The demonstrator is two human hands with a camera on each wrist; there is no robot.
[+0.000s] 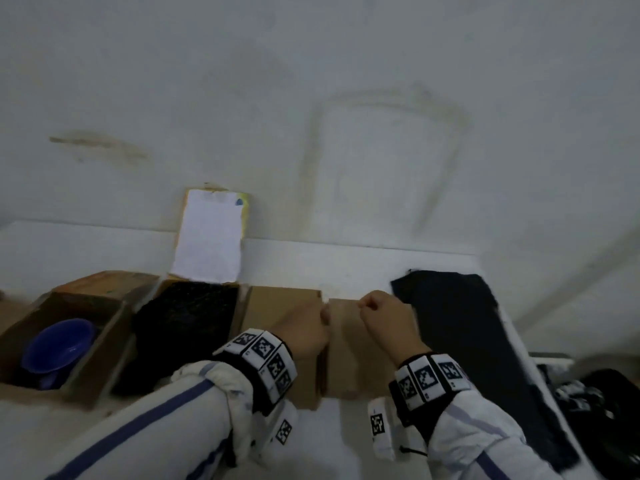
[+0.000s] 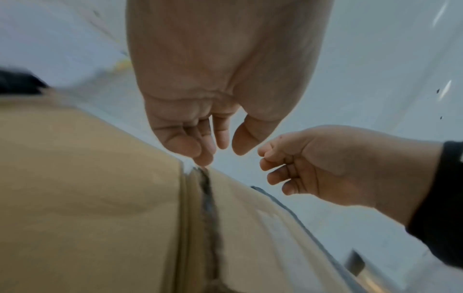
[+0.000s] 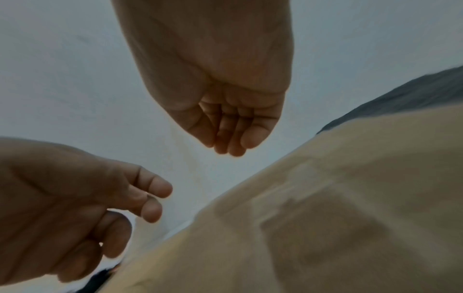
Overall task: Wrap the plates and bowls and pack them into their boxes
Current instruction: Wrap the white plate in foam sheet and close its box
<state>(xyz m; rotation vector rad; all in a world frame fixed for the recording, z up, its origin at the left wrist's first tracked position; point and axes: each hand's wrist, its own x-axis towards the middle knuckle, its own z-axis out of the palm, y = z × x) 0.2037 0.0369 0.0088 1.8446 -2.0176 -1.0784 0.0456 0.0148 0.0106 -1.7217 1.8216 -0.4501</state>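
A closed cardboard box [image 1: 280, 306] lies in the middle of the white table, its two flaps meeting at a seam [image 2: 209, 208]. My left hand [image 1: 311, 327] hovers over the far end of that seam with loosely curled fingers, the fingertips [image 2: 204, 158] at the flap's edge. Just to its right, my right hand [image 1: 375, 311] hangs above the right flap [image 3: 350, 198], fingers loosely curled and holding nothing. A blue bowl [image 1: 59, 348] sits in an open box [image 1: 100, 351] at the left. Beside it, a second open box holds a black wrapped bundle [image 1: 187, 323].
A black cloth [image 1: 467, 341] lies on the table to the right of the closed box. White paper on a cardboard sheet [image 1: 207, 233] leans against the wall behind the boxes. The table's right edge [image 1: 519, 341] drops to dark items below.
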